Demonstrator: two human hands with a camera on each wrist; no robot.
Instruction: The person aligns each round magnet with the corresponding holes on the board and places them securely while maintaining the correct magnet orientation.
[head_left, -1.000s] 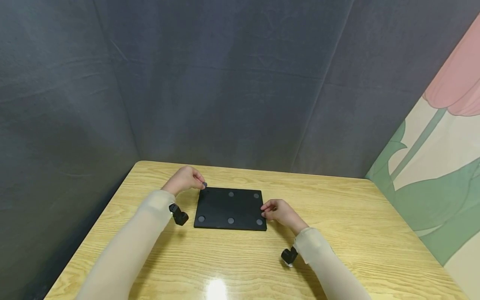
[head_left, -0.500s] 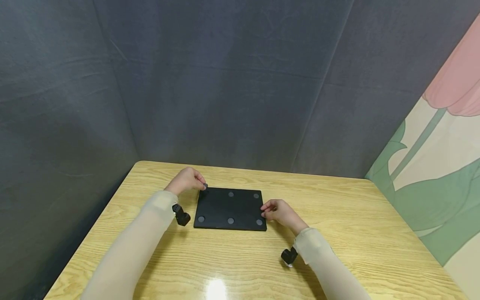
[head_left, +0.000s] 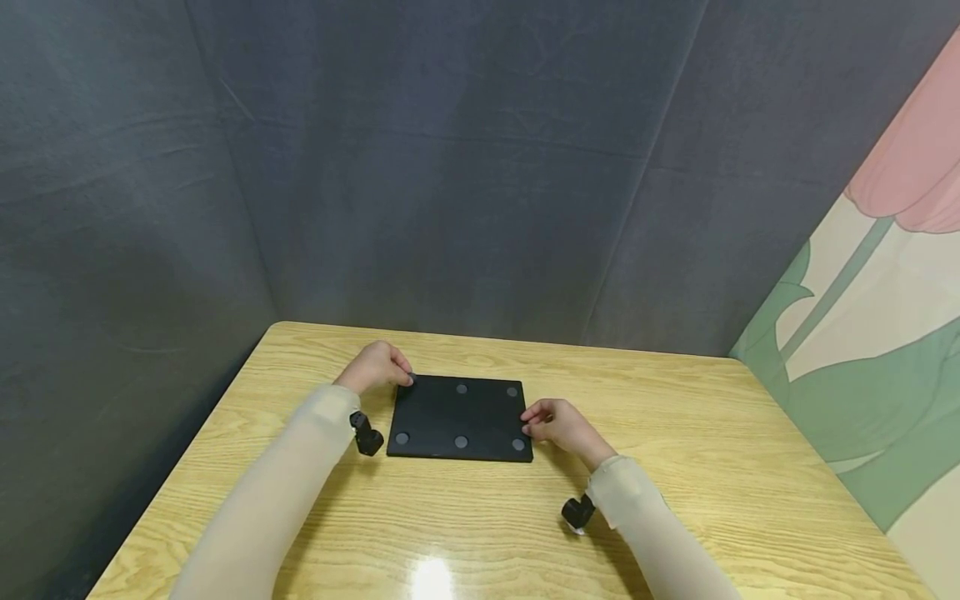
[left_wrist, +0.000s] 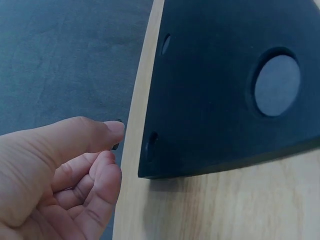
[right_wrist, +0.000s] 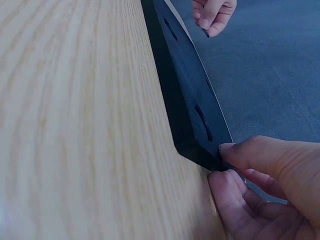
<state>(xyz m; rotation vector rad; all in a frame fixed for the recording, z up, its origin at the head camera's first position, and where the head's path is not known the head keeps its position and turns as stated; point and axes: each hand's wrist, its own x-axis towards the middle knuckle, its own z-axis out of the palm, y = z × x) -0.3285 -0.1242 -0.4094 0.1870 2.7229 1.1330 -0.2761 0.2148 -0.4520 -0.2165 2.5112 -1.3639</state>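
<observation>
A flat black board (head_left: 435, 415) with round recesses lies on the wooden table, grey discs showing in several of them. My left hand (head_left: 377, 367) is at the board's far left corner, pinching a small dark disc (left_wrist: 116, 146) between thumb and fingers. Most of that disc is hidden by the fingertips. Close to it, the corner recess (left_wrist: 152, 143) looks dark, without a grey face. At the board's right edge, my right hand (head_left: 561, 425) holds the rim, thumb on the top edge and a finger against the side (right_wrist: 225, 187).
The wooden table (head_left: 480, 525) extends around the board on all sides. A dark grey cloth (head_left: 450, 183) hangs behind and to the left. On the right stands a panel with a flower pattern (head_left: 870, 333). A small black camera sits on each wrist.
My left hand has come down slightly toward the board's far left corner with the disc still pinched. The right hand stays on the board's right edge.
</observation>
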